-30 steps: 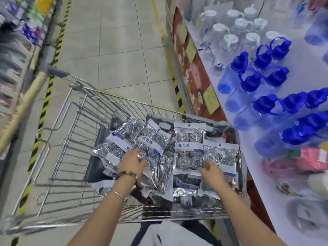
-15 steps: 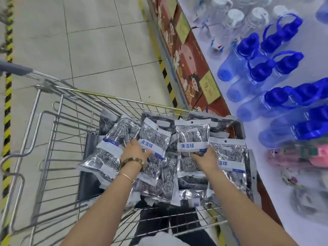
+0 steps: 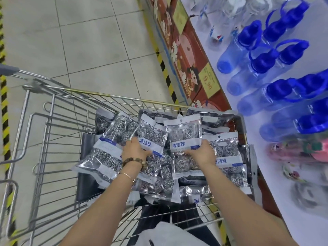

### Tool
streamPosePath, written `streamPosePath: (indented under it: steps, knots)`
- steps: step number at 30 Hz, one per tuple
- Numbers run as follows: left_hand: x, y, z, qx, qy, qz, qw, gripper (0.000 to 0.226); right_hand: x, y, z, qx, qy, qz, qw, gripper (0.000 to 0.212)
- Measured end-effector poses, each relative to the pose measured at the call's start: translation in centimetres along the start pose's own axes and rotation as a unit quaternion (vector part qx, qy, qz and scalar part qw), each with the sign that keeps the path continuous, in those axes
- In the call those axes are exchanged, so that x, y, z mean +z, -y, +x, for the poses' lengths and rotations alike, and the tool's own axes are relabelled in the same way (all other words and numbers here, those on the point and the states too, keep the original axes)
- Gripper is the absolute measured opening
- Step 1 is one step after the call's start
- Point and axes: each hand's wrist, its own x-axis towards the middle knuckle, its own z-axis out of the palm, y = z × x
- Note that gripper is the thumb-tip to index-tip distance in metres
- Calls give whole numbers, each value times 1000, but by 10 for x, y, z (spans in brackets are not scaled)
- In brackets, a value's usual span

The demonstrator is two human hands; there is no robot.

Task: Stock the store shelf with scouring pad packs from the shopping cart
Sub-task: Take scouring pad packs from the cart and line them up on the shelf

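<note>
Several clear packs of steel-wool scouring pads (image 3: pixel 110 139) with white-and-blue labels lie heaped in the right half of a wire shopping cart (image 3: pixel 53 132). My left hand (image 3: pixel 134 150), with a bead bracelet at the wrist, grips the lower edge of one pack (image 3: pixel 152 134). Just to its right, my right hand (image 3: pixel 202 151) grips the label band of another pack (image 3: pixel 183 133). Both packs are tilted up off the heap. The white store shelf (image 3: pixel 276 192) runs along the right, beside the cart.
Blue-capped water bottles (image 3: pixel 262 55) and clear bottles (image 3: pixel 236 8) lie on the shelf, with pink and grey items (image 3: pixel 301 150) nearer me. Yellow price tags (image 3: pixel 210 80) hang on the red shelf front. Tiled floor with a yellow-black stripe lies beyond the cart; its left half holds nothing.
Both hands moved forward over the heap and closed on a pack each, tilting them up. The view has dipped down and closer to the cart.
</note>
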Motion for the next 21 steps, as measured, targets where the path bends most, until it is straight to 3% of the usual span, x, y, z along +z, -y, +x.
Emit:
streamPosePath:
  steps: [4, 11, 21]
  knots:
    - [-9, 1, -13, 6, -17, -47, 999, 77, -2, 1, -5, -33, -3, 7, 999, 54]
    - [-23, 8, -39, -16, -34, -187, 982, 87, -18, -20, -19, -1, -2, 204, 979, 54]
    - [-24, -18, -73, 76, 6, -228, 971, 82, -55, -54, -74, 5, -102, 281, 954, 70]
